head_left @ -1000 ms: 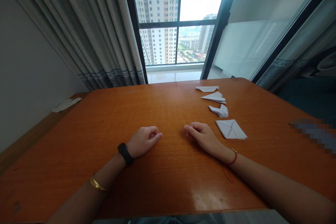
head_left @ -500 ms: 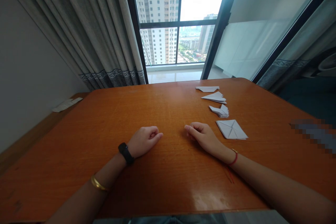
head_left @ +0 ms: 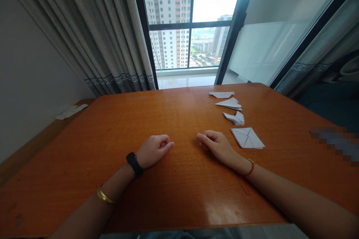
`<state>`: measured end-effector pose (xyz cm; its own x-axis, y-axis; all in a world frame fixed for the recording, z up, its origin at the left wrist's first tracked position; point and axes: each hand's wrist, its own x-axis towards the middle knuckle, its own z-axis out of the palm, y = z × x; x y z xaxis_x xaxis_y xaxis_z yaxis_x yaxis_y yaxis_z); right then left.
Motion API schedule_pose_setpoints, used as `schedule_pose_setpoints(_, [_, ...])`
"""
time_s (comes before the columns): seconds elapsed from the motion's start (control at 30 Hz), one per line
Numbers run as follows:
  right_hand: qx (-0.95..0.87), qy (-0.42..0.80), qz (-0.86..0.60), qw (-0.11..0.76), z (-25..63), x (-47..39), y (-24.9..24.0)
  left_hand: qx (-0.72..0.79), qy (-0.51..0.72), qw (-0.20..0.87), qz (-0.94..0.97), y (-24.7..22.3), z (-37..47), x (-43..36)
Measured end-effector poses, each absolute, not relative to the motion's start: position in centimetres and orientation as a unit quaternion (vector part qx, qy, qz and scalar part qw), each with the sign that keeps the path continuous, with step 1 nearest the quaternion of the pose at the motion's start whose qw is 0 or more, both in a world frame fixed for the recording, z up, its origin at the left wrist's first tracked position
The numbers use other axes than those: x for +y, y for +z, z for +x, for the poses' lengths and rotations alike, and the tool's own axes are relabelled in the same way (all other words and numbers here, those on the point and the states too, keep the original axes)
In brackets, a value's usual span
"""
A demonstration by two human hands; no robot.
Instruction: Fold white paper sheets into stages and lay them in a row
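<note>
My left hand (head_left: 156, 150) rests on the wooden table (head_left: 112, 127), its fingers curled into a loose fist and nothing showing in it. Across from it, my right hand (head_left: 215, 144) also lies closed on the tabletop, with no object visible in its grip. Just right of my right hand is a folded white paper square (head_left: 248, 138) with crossing creases. Beyond the square lie a folded paper piece with stacked layers (head_left: 235, 118), a paper airplane (head_left: 229, 104) and a flat folded paper strip with slanted ends (head_left: 221, 95). Neither hand touches the papers.
A pale paper slip (head_left: 71, 112) lies by the wall at the far left. A blurred-out object (head_left: 336, 143) is at the table's right side. Grey curtains (head_left: 112, 37) and a window stand behind the table.
</note>
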<state>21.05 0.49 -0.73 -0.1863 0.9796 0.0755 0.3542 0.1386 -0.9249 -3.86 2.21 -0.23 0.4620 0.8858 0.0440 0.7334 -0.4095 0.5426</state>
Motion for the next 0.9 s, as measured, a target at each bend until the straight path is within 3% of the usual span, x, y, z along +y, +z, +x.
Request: schedule_pose_setpoints(0.9, [-0.653,0.413,-0.512,0.376,21.08,0.49,-0.62,0.496,0.16,0.228,0.822,-0.2,-3.81,2.18])
